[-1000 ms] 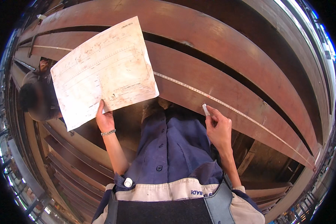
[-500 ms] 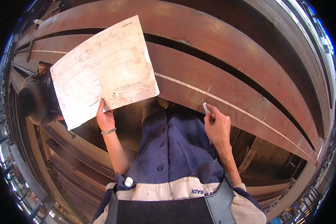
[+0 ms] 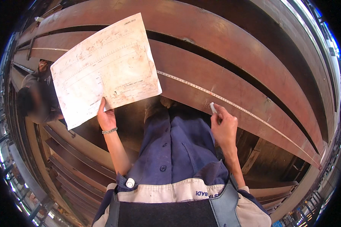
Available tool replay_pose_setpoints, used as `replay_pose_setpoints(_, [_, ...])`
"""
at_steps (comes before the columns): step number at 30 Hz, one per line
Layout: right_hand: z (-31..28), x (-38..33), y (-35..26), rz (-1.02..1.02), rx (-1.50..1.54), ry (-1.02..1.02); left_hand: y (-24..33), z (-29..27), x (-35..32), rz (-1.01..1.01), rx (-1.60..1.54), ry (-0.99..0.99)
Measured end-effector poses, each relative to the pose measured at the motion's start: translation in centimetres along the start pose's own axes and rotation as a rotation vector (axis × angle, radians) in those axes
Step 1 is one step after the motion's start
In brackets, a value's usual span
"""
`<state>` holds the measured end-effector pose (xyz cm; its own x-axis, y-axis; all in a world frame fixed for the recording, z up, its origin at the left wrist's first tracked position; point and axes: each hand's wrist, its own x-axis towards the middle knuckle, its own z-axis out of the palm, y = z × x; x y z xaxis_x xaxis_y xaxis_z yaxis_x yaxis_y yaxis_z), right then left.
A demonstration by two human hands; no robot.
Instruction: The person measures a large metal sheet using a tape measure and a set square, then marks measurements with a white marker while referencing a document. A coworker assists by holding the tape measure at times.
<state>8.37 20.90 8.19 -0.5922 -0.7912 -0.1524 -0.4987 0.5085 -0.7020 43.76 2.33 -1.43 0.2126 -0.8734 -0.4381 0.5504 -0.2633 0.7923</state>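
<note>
My left hand (image 3: pixel 107 116) grips the lower edge of a large stained paper drawing (image 3: pixel 106 72), thumb on its front. The sheet is held tilted over the steel beams and hides part of them. In my right hand (image 3: pixel 225 123) a short white stick of chalk (image 3: pixel 213 108) is pinched between thumb and fingers. Its tip is at the near part of a reddish-brown steel beam (image 3: pixel 246 96), beside faint white marks. Along that beam lies a stretched measuring tape (image 3: pixel 231 102), running behind the paper and on toward the right end.
Further steel beams (image 3: pixel 216 26) lie beyond, with dark gaps between them. Another person (image 3: pixel 36 98) crouches at the left, partly behind the paper. Several stacked beams (image 3: pixel 77 170) lie at the lower left. A wooden piece (image 3: pixel 252 156) stands below the beam at right.
My right hand with the chalk has shifted slightly right along the beam. The paper has tilted a little, so its printed lines show more clearly. The other person has moved slightly.
</note>
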Motion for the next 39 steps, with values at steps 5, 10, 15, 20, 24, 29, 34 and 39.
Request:
replay_pose_setpoints(5, [-1.0,0.1,-0.4,0.101,-0.056,-0.051,0.2,0.4,-0.2,0.01,0.009,0.007])
replay_pose_setpoints(10, [-1.1,-0.4,0.2,0.052,-0.129,-0.063,0.0,-0.2,0.1,-0.003,-0.046,-0.012])
replay_pose_setpoints(15, [-2.6,1.7,-0.3,0.094,-0.052,0.039,0.0,-0.5,0.1,0.009,-0.005,0.017])
replay_pose_setpoints(20, [-3.1,4.1,0.1,-0.035,0.084,0.13,0.1,-1.1,0.0,-0.003,-0.066,0.017])
replay_pose_setpoints(24, [-0.8,6.1,0.2,-0.063,0.057,0.102,0.2,-0.7,-0.1,0.008,-0.017,0.028])
replay_pose_setpoints(29, [0.0,6.7,-0.7,-0.087,0.007,0.077,0.6,-0.1,-1.3,0.001,-0.027,0.079])
replay_pose_setpoints(34, [-1.4,6.9,-0.7,-0.008,-0.085,0.014,0.7,-0.7,-1.0,0.032,-0.017,0.081])
replay_pose_setpoints(39, [-3.1,8.4,-0.2,0.007,0.063,0.044,0.6,-0.5,-0.5,0.02,-0.019,0.052])
